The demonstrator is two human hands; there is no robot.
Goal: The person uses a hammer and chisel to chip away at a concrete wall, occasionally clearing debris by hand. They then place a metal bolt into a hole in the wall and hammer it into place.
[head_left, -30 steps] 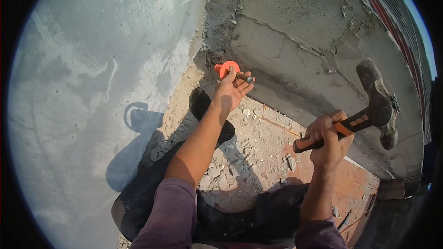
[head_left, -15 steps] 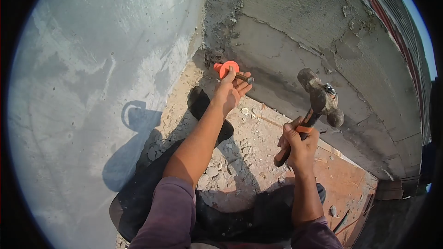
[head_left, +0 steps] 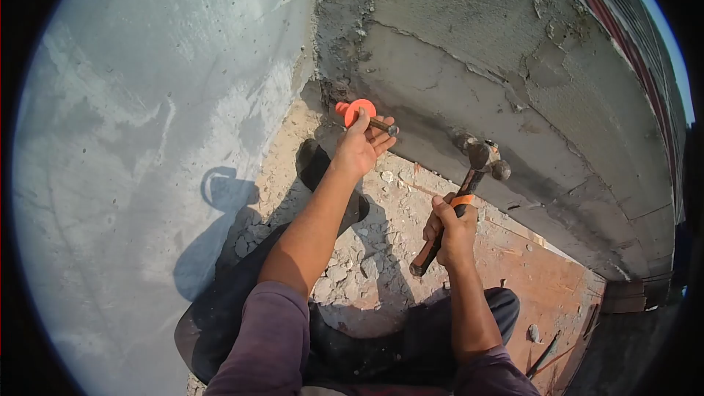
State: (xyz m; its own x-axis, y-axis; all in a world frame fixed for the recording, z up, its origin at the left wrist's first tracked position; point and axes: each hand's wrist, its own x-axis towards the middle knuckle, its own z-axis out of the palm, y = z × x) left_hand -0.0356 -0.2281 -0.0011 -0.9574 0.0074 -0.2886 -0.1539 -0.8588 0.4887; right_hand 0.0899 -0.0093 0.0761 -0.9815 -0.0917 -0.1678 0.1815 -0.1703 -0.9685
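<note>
My left hand (head_left: 356,148) reaches to the base of the wall corner and holds a chisel (head_left: 384,127) with an orange-red round hand guard (head_left: 360,112). Its struck end points right toward the hammer; the tip is hidden near the broken wall. The thumb rests against the guard and the other fingers curl loosely by the shaft. In my right hand (head_left: 455,233) is a hammer (head_left: 482,158), gripped around its dark handle with an orange band. The hammer head is raised to the right of the chisel, apart from it.
A smooth grey wall (head_left: 147,103) rises at left, a rough plastered wall (head_left: 447,73) at right. Broken rubble (head_left: 345,268) covers the floor between my legs. A board (head_left: 543,286) with debris lies at lower right. My shoe (head_left: 314,163) is close to the corner.
My right hand has swung the hammer left and its head has come lower, nearer the chisel. The left hand keeps hold of the chisel, with the view shifted slightly.
</note>
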